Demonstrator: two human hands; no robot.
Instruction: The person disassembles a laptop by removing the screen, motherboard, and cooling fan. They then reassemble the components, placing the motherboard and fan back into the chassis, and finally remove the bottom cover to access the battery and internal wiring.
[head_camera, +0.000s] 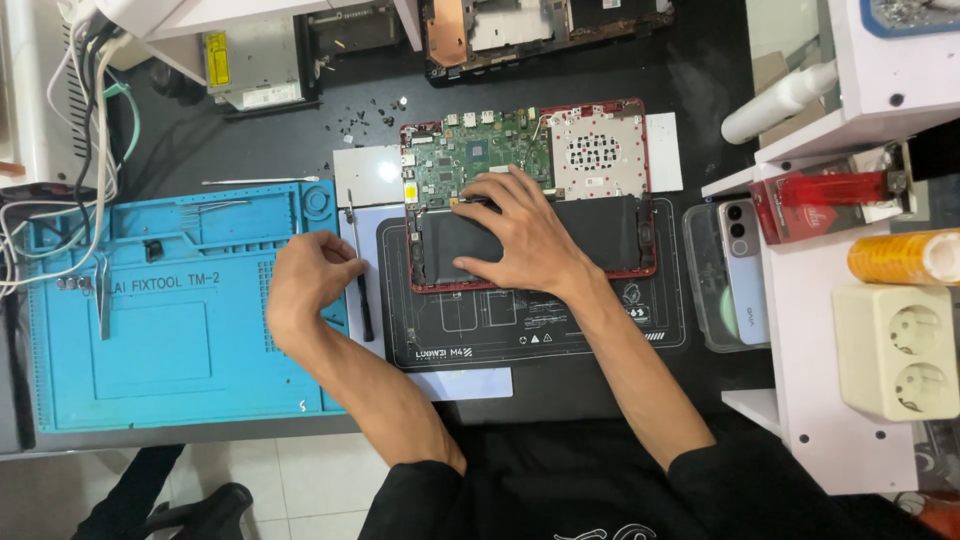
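Note:
An opened laptop (600, 150) with a red shell lies on a black mat, its green circuit board (478, 158) and black battery (610, 232) exposed. My right hand (520, 235) rests flat on the battery's left part, fingers spread toward the board. My left hand (305, 285) sits curled over the right edge of a blue work mat (150, 330), fingers closed beside a thin black screwdriver (362, 300) lying next to it. Whether it grips anything I cannot tell.
A phone (745, 270) lies right of the laptop. A white shelf (850, 330) holds a socket block (895, 350), an orange roll and a red box. Another dismantled device (540, 30), a metal drive (255, 60) and cables (60, 200) lie at the back and left.

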